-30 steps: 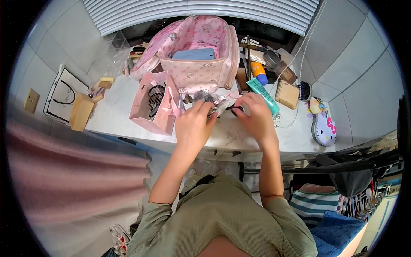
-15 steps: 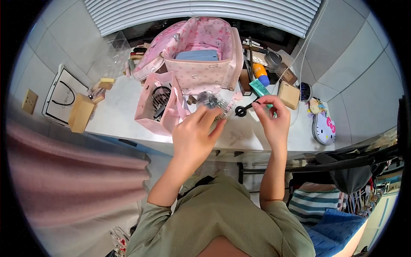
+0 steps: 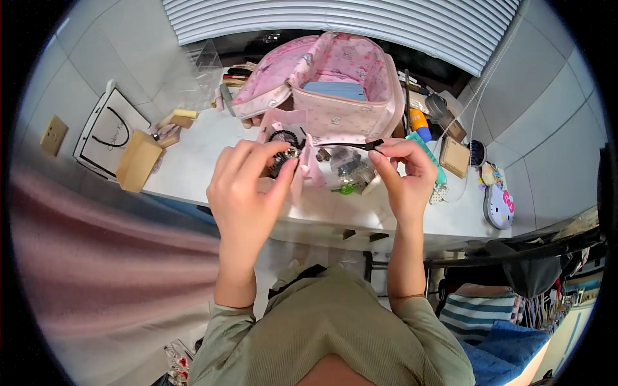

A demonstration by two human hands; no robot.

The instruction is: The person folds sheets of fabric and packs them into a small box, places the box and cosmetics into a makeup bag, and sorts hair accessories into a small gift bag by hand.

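My left hand [image 3: 241, 186] is in front of the small pink paper bag [image 3: 297, 117], its thumb and forefinger curled toward each other. A small shiny thing shows at their tips; I cannot make out what it is. Black coiled hair ties [image 3: 283, 136] show in the bag behind these fingers. My right hand [image 3: 407, 174] pinches a thin black strip with a wider dark end [image 3: 368, 146]; the strip points left toward the bag. Below it on the white counter lie clear packets of small items [image 3: 351, 164] and a small green thing [image 3: 347, 189].
An open pink cosmetic case [image 3: 341, 110] with a blue item inside stands behind. On the right are a teal tube [image 3: 430, 157], an orange bottle [image 3: 418, 120], a beige square case [image 3: 455, 157] and a cat-shaped tin [image 3: 499, 207]. A cardboard box [image 3: 138, 164] stands left.
My left hand has moved left, from the clear packets to the pink bag. My right hand has moved slightly down, and the black item in it now lies sideways. The view has shifted.
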